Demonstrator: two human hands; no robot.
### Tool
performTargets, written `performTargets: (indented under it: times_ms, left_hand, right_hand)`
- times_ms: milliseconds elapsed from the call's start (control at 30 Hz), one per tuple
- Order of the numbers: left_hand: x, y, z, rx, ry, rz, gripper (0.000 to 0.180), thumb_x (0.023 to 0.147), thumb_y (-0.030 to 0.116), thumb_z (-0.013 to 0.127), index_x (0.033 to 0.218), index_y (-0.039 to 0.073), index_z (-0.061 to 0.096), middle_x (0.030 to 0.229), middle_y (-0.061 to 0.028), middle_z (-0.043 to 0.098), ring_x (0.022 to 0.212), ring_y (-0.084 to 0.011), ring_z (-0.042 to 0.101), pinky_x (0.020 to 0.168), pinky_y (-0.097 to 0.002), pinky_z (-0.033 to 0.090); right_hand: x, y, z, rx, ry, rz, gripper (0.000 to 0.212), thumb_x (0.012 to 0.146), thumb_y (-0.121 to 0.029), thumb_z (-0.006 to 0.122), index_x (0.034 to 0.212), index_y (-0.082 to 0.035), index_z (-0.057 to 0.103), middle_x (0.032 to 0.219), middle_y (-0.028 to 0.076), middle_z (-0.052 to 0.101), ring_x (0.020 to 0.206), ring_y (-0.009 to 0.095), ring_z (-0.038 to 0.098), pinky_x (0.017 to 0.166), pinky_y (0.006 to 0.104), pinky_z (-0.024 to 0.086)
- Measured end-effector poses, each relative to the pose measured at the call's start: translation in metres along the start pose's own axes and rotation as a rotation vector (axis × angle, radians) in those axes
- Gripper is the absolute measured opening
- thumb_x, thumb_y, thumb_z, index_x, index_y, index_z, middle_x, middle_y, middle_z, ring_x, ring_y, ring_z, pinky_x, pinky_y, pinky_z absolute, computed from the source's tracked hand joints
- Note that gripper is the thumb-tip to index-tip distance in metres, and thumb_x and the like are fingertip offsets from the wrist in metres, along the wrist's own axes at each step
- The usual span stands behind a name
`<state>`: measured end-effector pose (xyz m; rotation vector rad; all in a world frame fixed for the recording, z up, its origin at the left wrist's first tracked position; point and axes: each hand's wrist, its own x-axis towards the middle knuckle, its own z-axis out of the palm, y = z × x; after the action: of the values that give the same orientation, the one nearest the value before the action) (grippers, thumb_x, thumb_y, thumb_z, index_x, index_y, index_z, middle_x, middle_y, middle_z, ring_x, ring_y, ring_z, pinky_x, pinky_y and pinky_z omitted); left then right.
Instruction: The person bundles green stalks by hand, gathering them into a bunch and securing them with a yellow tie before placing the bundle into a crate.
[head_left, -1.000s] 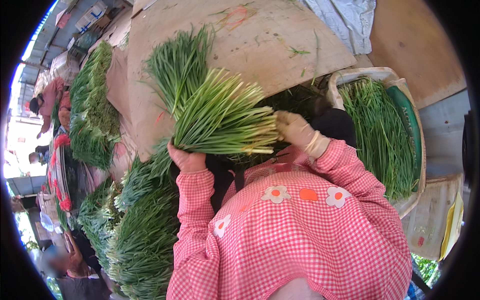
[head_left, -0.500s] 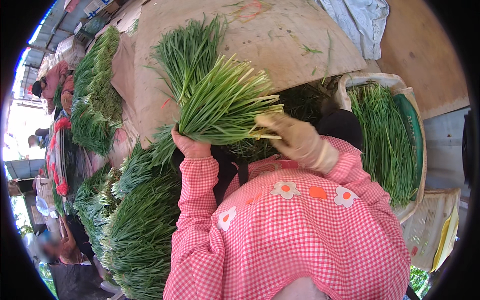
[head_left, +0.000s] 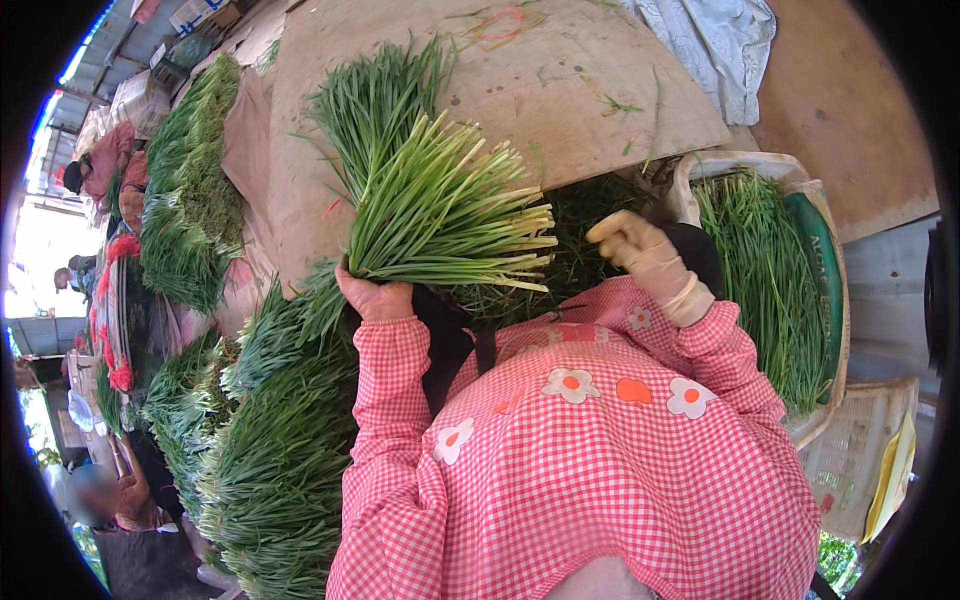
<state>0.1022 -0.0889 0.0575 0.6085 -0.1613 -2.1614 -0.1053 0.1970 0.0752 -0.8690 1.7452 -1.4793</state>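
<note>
My bare left hand [head_left: 375,295] is closed around the lower left side of a bunch of garlic chives [head_left: 450,215]. Their pale stem ends fan out to the right, and part of the bunch rests over more green chives [head_left: 375,105] on the board. To the right of the stem ends, apart from them, is my right hand [head_left: 635,250] in a pale glove. Its fingers are curled together; whether anything small is between them I cannot make out. Dark green trimmings [head_left: 590,220] lie below, between the board edge and my lap.
A wooden board [head_left: 590,75] spreads ahead, with rubber bands [head_left: 500,25] at its far side. On the right stands a white crate [head_left: 690,185] of chives. Large chive heaps [head_left: 280,450] lie at left. Other people [head_left: 105,165] are at the far left.
My gloved right hand has drawn away from the stem ends, to the right and slightly up. The loose stalk ends that stuck out by it no longer show. My left hand keeps its grip.
</note>
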Motion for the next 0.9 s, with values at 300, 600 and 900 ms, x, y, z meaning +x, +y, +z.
performTargets:
  times_ms: [300, 600, 900]
  left_hand:
    - [-0.007, -0.010, 0.004, 0.062, -0.024, 0.027, 0.040, 0.083, 0.032, 0.040, 0.101, 0.001, 0.060, 0.098, -0.0153, 0.064, 0.088, -0.0327, 0.061, 0.080, -0.0466, 0.050]
    - [-0.022, -0.020, 0.019, 0.109, -0.119, 0.041, 0.042, 0.085, 0.035, 0.042, 0.107, 0.002, 0.056, 0.103, -0.0125, 0.061, 0.094, -0.0294, 0.057, 0.086, -0.0434, 0.046]
    - [-0.035, -0.026, 0.030, 0.226, -0.177, 0.066, 0.039, 0.087, 0.033, 0.039, 0.100, 0.000, 0.057, 0.099, -0.0145, 0.061, 0.091, -0.0292, 0.058, 0.083, -0.0431, 0.047]
  right_hand:
    - [0.022, 0.009, 0.064, 0.360, -0.379, 0.370, 0.024, 0.088, -0.021, 0.057, 0.106, -0.005, 0.059, 0.079, -0.002, 0.060, 0.060, 0.003, 0.045, 0.053, 0.0149, 0.036]
    - [0.027, 0.007, -0.010, 0.150, 0.169, -0.014, 0.009, 0.089, -0.012, 0.053, 0.093, -0.005, 0.058, 0.074, -0.004, 0.051, 0.061, 0.003, 0.041, 0.056, 0.0179, 0.036]
    - [0.048, -0.090, 0.033, -0.643, 0.201, -0.851, 0.027, 0.075, -0.008, 0.064, 0.102, -0.010, 0.059, 0.097, 0.005, 0.060, 0.097, 0.024, 0.055, 0.089, 0.0345, 0.040]
